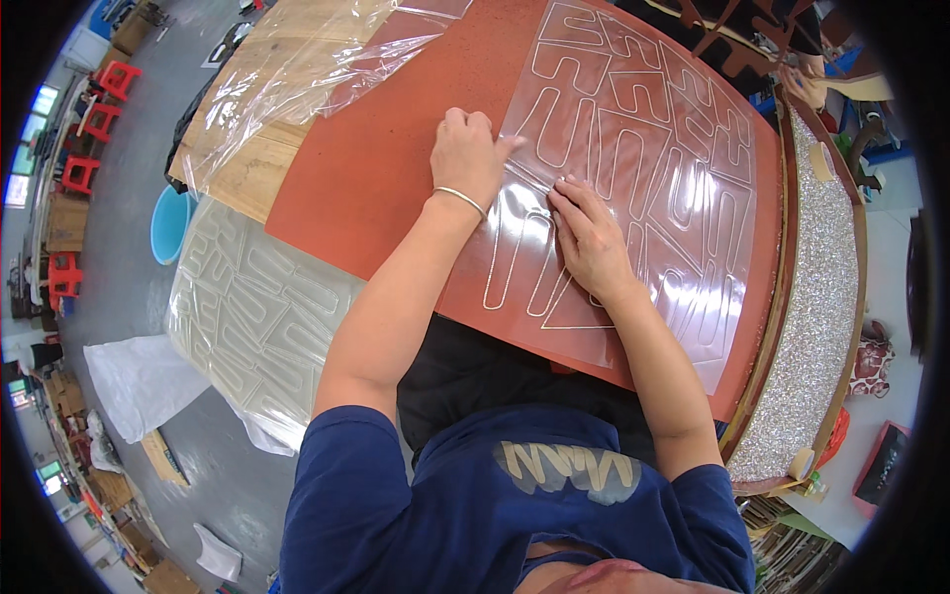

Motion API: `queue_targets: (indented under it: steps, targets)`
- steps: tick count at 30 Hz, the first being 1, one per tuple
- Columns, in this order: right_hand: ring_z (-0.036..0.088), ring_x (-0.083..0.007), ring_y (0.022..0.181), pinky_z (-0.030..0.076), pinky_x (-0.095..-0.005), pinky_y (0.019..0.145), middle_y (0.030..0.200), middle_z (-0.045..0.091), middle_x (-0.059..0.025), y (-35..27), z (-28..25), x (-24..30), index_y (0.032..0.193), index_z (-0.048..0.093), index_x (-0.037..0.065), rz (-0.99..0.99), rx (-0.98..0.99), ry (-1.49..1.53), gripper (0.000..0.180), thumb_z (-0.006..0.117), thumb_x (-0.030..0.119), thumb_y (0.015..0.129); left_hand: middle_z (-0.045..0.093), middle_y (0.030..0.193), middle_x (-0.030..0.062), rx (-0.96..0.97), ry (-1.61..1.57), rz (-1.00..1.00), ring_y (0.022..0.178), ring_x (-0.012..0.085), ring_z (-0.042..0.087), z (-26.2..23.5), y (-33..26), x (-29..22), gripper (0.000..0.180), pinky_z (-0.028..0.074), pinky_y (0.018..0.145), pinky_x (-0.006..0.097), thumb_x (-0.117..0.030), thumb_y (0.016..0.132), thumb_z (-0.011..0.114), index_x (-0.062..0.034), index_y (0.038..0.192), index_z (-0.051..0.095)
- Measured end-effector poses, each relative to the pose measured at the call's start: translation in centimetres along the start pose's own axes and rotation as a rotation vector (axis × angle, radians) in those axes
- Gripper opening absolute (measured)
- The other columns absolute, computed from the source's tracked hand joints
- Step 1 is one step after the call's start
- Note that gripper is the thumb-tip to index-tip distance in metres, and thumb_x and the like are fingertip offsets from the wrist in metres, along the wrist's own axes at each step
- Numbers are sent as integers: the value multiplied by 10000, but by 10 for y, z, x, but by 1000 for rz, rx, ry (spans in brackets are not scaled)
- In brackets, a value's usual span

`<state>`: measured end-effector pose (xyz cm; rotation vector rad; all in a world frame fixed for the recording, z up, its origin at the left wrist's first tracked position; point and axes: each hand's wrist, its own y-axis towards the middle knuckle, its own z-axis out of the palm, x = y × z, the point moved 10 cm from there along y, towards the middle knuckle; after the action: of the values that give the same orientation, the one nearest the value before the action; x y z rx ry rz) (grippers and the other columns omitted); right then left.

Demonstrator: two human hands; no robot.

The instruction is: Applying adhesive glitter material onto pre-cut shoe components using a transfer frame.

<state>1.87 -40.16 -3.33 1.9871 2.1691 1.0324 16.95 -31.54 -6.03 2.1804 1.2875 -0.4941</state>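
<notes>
A reddish-brown sheet (371,168) lies over the table in front of me. On its right part rests a clear plastic template sheet (618,178) covered in pale outlined curved and long shapes, with bright glare on it. My left hand (469,158), with a bangle at its wrist, is at the template's left edge. Its fingers are curled down on the reddish-brown sheet and its thumb points right; whatever they pinch is hidden. My right hand (592,243) lies on the template, its fingers stretched out and touching the plastic.
Bare wooden board (242,158) and crumpled clear film (297,94) lie at the far left. A second patterned sheet (262,307) hangs by my left arm. A blue basin (173,225) and red stools (81,174) stand on the floor. A glittery silver strip (811,317) runs along the right. Another person's hand (804,87) shows far right.
</notes>
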Motion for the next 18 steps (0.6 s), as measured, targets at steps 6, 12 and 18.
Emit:
queue_targets:
  steps: [6, 12, 18]
  targets:
    - [522, -269, 1147, 401, -371, 988, 1175, 582, -137, -6, 1, -36, 1038, 617, -35, 237, 53, 457, 203, 534, 0, 857, 532, 1036, 55, 48, 57, -200, 1112, 284, 388, -10, 4, 17, 290, 280, 934, 461, -411, 682, 748, -184, 842, 669]
    - [543, -289, 1103, 415, -392, 995, 1109, 594, -194, -31, -12, -125, 1034, 584, -77, 742, -229, 1725, 240, 535, 100, 880, 521, 1050, 54, 52, 8, -216, 1113, 275, 384, -6, 4, 18, 178, 241, 972, 446, -337, 714, 727, -200, 819, 682]
    - [563, -260, 1062, 434, -353, 941, 1088, 612, -162, -95, -117, -144, 1043, 606, -31, 936, -159, 742, 250, 541, 156, 890, 549, 1054, 39, 8, -26, -115, 1121, 268, 397, -6, -5, 27, 105, 266, 956, 451, -244, 761, 677, -195, 853, 695]
